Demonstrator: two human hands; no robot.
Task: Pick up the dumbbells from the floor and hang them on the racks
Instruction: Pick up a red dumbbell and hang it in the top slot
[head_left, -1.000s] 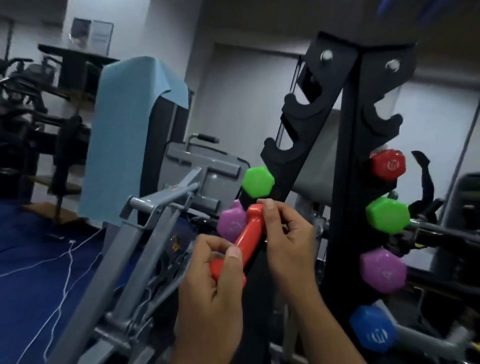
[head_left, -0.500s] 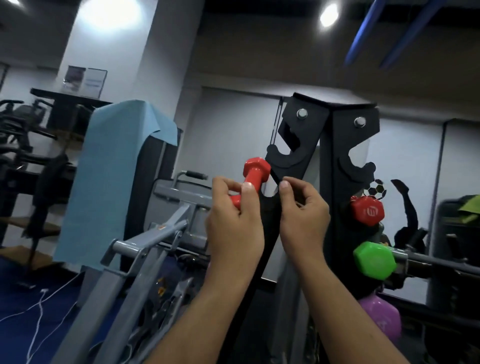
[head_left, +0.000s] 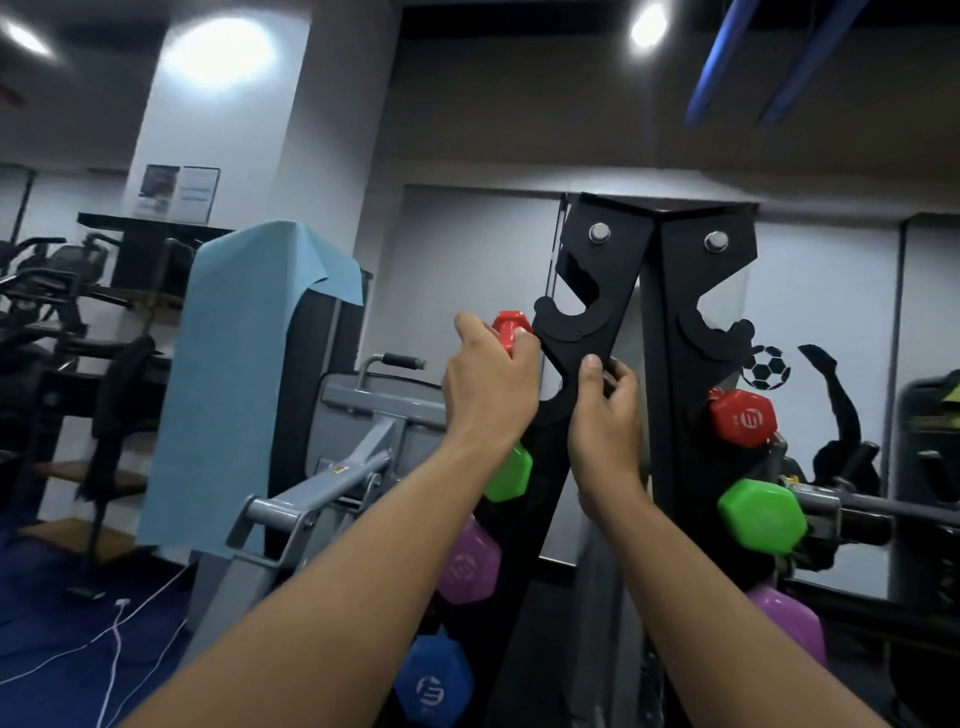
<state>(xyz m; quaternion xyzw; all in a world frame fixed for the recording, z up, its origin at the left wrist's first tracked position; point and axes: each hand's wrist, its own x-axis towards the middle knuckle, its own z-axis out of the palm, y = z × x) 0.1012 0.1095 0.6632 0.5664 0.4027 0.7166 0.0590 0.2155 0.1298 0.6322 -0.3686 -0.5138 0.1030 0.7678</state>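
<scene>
A small red dumbbell (head_left: 511, 328) is held up against the left plate of the black rack (head_left: 592, 332), just below its upper hook. My left hand (head_left: 488, 384) is closed around the dumbbell's near end and handle; only the red hex head shows. My right hand (head_left: 605, 415) grips the edge of the rack plate, thumb on the front; whether it also touches the handle is hidden. Lower hooks carry a green dumbbell (head_left: 761, 514), a purple one (head_left: 467, 564) and a blue one (head_left: 434, 680). Another red dumbbell (head_left: 743, 418) hangs on the right plate.
A grey weight machine (head_left: 332, 483) with a light blue towel (head_left: 244, 374) draped over it stands left of the rack. White cables (head_left: 111, 639) lie on the blue floor. Dark exercise machines (head_left: 47, 312) fill the far left. A mirror wall is behind the rack.
Both hands have lifted the red dumbbell from chest height up to the rack's upper left hooks. The view tilted upward. My right hand moved from the dumbbell onto the rack plate.
</scene>
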